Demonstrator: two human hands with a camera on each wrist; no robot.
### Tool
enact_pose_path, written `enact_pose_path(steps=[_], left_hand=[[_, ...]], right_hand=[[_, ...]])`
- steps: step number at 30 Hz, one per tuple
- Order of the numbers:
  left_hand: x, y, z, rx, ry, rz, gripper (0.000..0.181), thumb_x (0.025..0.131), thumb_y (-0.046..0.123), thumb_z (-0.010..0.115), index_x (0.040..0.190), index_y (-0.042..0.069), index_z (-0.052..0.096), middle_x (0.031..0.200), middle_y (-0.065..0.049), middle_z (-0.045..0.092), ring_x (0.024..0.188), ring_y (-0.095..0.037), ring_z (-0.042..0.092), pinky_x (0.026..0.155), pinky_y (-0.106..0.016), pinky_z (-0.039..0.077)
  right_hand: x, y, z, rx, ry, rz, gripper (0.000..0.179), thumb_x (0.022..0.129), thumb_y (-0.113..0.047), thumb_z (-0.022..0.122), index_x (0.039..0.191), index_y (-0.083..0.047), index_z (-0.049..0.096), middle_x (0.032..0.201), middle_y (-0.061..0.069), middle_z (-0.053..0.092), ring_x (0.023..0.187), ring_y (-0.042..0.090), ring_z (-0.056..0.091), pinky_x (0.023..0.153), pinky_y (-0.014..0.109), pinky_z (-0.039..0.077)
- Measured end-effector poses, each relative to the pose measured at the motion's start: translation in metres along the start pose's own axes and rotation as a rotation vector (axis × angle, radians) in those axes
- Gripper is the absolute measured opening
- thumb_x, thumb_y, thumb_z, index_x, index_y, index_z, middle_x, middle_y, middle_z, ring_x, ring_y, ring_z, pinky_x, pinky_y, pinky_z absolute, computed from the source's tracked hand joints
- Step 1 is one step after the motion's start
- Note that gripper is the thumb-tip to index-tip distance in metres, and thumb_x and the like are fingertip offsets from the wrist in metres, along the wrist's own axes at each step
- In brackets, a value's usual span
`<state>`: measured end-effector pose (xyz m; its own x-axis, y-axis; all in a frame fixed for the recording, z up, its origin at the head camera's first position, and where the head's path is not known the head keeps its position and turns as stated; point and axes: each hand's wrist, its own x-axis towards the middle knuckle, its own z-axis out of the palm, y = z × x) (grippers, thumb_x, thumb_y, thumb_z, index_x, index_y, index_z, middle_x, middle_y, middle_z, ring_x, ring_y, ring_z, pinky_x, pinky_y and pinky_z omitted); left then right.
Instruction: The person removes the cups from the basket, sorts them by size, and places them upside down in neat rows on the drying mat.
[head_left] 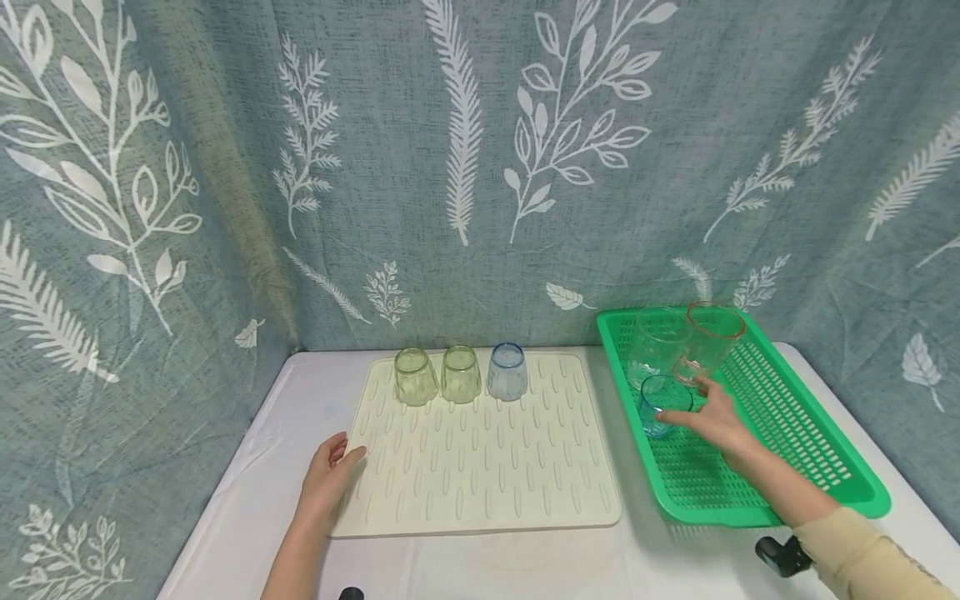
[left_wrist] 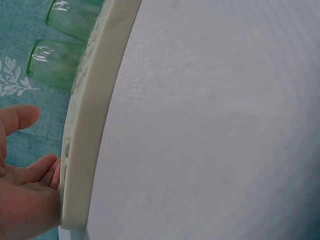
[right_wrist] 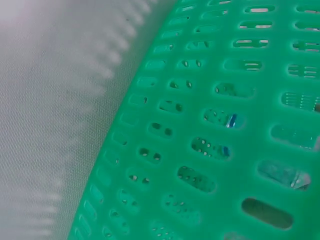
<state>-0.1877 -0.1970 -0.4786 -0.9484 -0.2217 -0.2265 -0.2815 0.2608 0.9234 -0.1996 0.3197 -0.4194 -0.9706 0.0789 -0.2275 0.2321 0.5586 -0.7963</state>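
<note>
Two hands, mine. Left hand (head_left: 327, 467): fingers loose, holding nothing, beside the mat (head_left: 480, 492). Right hand (head_left: 716, 419), nearer the blue glass (head_left: 662, 397): thumb and fingertips spread about it; whether clamped, I cannot tell. Glass: in the basket (head_left: 720, 514), left of my right palm, long axis upright, mouth up.

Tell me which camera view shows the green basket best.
The head view: it shows the green basket from above, nearly whole, with only the right forearm and hand covering part. The right wrist view gives just a close-up of slotted green plastic; the left wrist view shows none of it.
</note>
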Motion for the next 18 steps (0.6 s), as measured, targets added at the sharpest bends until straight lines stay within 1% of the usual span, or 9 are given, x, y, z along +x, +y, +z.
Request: enact_pose_path(steps=[3, 6, 9, 11, 15, 18], left_hand=[[-0.0001, -0.0003, -0.0001, -0.005, -0.006, -0.004, 0.069, 0.098, 0.018, 0.052, 0.150, -0.010, 0.017, 0.145, -0.029, 0.031, 0.130, -0.039, 0.034, 0.110, -0.047, 0.030], [0.0003, -0.0012, -0.0004, -0.002, -0.004, -0.002, 0.069, 0.098, 0.018, 0.052, 0.150, -0.009, 0.016, 0.145, -0.029, 0.031, 0.131, -0.039, 0.034, 0.111, -0.048, 0.029], [0.0004, -0.0015, -0.0002, 0.007, 0.000, -0.006, 0.070, 0.098, 0.019, 0.052, 0.151, -0.009, 0.016, 0.145, -0.029, 0.031, 0.131, -0.039, 0.033, 0.111, -0.049, 0.029], [0.0005, -0.0017, 0.0000, 0.006, -0.001, -0.005, 0.070, 0.098, 0.020, 0.052, 0.151, -0.009, 0.016, 0.145, -0.029, 0.030, 0.131, -0.040, 0.033, 0.111, -0.049, 0.029], [0.0000, -0.0015, -0.0002, -0.010, -0.008, 0.004, 0.070, 0.098, 0.018, 0.052, 0.150, -0.010, 0.016, 0.145, -0.029, 0.030, 0.132, -0.039, 0.032, 0.111, -0.048, 0.029], [-0.0003, -0.0010, -0.0003, -0.009, -0.004, 0.005, 0.070, 0.098, 0.018, 0.053, 0.150, -0.009, 0.016, 0.145, -0.029, 0.030, 0.132, -0.040, 0.032, 0.111, -0.048, 0.028]], right_hand=[[0.0015, 0.0030, 0.0016, 0.005, -0.040, 0.000, 0.107, 0.085, -0.029, 0.075, 0.151, 0.008, -0.001, 0.148, 0.041, 0.007, 0.125, 0.056, 0.028, 0.095, 0.064, 0.038], [0.0029, 0.0035, 0.0037, -0.002, -0.065, 0.003, 0.107, 0.084, -0.026, 0.076, 0.151, 0.007, -0.001, 0.147, 0.041, 0.008, 0.126, 0.057, 0.026, 0.095, 0.063, 0.039], [0.0045, 0.0029, 0.0050, 0.005, -0.084, 0.023, 0.108, 0.084, -0.024, 0.076, 0.152, 0.006, -0.003, 0.147, 0.042, 0.006, 0.128, 0.059, 0.022, 0.096, 0.064, 0.039], [0.0055, 0.0026, 0.0053, 0.024, -0.098, 0.042, 0.109, 0.084, -0.022, 0.075, 0.151, 0.007, -0.006, 0.147, 0.042, 0.004, 0.129, 0.059, 0.023, 0.097, 0.063, 0.040], [0.0074, 0.0041, 0.0055, 0.062, -0.136, 0.084, 0.109, 0.086, -0.022, 0.073, 0.149, 0.010, -0.010, 0.147, 0.043, 0.001, 0.128, 0.059, 0.030, 0.100, 0.060, 0.040], [0.0090, 0.0070, 0.0064, 0.082, -0.158, 0.100, 0.108, 0.086, -0.023, 0.073, 0.148, 0.010, -0.009, 0.147, 0.043, 0.002, 0.126, 0.059, 0.036, 0.102, 0.060, 0.038]])
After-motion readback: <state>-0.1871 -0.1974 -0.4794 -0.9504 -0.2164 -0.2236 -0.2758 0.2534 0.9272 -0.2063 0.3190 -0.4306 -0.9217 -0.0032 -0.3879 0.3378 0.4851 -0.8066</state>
